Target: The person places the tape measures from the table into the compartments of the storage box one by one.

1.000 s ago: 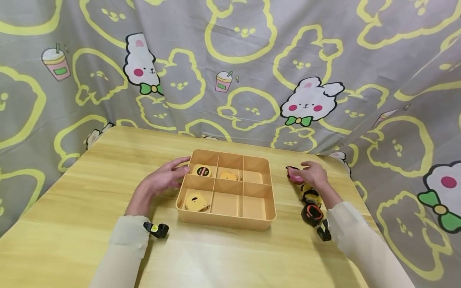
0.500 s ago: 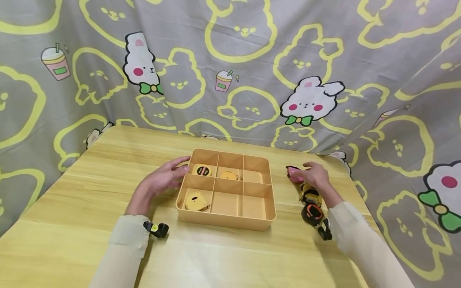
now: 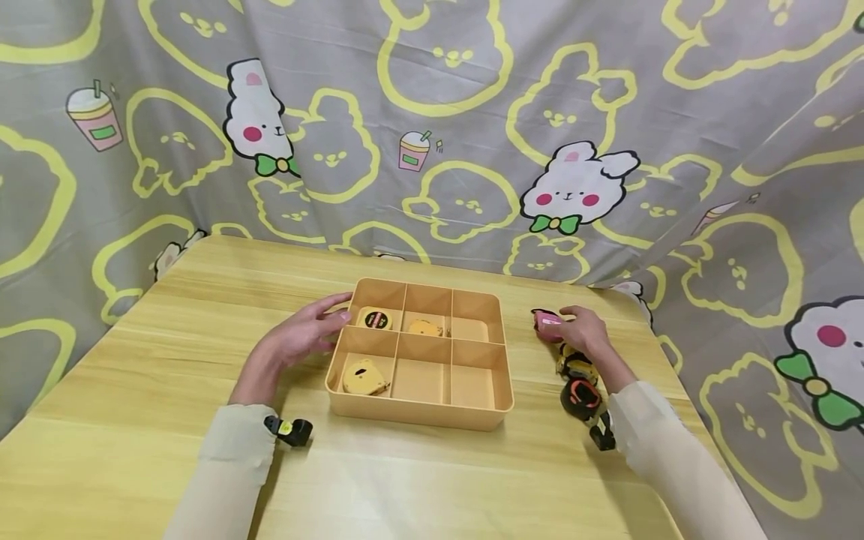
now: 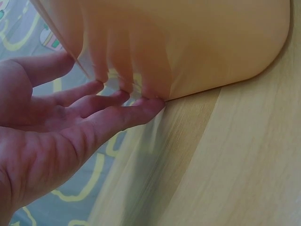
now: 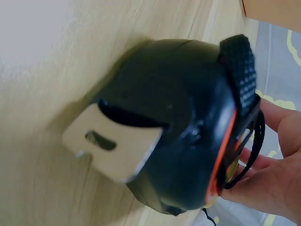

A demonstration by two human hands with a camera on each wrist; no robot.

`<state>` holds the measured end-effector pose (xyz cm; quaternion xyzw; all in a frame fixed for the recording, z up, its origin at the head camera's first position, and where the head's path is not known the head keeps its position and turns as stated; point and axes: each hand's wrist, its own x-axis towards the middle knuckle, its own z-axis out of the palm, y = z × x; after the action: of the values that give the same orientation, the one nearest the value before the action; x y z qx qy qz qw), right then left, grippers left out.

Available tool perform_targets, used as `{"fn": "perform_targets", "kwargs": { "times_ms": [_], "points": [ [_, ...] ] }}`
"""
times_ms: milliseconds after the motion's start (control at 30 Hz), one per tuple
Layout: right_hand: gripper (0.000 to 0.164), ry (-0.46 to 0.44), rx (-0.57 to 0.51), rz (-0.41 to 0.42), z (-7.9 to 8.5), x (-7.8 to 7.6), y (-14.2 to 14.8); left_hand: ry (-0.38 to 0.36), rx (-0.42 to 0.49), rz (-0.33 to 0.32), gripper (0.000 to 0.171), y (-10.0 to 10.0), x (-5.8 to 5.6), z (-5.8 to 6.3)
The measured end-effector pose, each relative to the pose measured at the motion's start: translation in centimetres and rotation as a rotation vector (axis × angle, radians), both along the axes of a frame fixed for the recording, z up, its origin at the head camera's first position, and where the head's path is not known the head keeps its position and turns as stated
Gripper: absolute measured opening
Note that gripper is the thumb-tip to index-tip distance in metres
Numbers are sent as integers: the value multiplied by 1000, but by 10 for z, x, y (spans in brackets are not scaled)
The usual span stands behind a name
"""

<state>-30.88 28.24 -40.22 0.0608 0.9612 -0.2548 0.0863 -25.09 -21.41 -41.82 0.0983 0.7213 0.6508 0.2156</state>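
An orange six-compartment box [image 3: 418,412] sits on the table. My left hand [image 3: 305,334] is at its left side, fingertips against the outer wall and thumb at the rim in the left wrist view. My right hand [image 3: 586,331] pinches a pink tape measure [image 3: 547,327] to the right of the box. Nearer me are a yellow-and-black tape measure [image 3: 577,366] and a black-and-orange tape measure [image 3: 580,397]. In the right wrist view the black-and-orange one, with its metal end hook, hides part of the hand and the pink one.
In the box, a round yellow tape measure [image 3: 374,319] lies back left, a yellow animal-shaped one [image 3: 426,328] back middle and another yellow one [image 3: 364,377] front left. A patterned curtain [image 3: 466,90] rises behind the wooden table [image 3: 391,480].
The pink tape measure has turned slightly in my right hand, showing more of its pale label. My left hand stays at the box. The head view has shifted a little.
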Motion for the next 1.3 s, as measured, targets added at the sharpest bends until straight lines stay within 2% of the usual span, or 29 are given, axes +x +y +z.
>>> {"fn": "perform_targets", "kwargs": {
  "times_ms": [333,567,1000,1300],
  "points": [
    [87,-15,9,28,-3,-5,4,-21,27,13,66,3,-1,-1],
    [88,-28,3,31,-10,-6,4,-19,36,10,68,3,-1,-3],
    [72,11,-10,15,-11,-7,2,-14,7,2,67,0,0,1],
    [71,15,-2,12,-11,-10,0,-21,10,10,66,0,0,1]
  ]
}}
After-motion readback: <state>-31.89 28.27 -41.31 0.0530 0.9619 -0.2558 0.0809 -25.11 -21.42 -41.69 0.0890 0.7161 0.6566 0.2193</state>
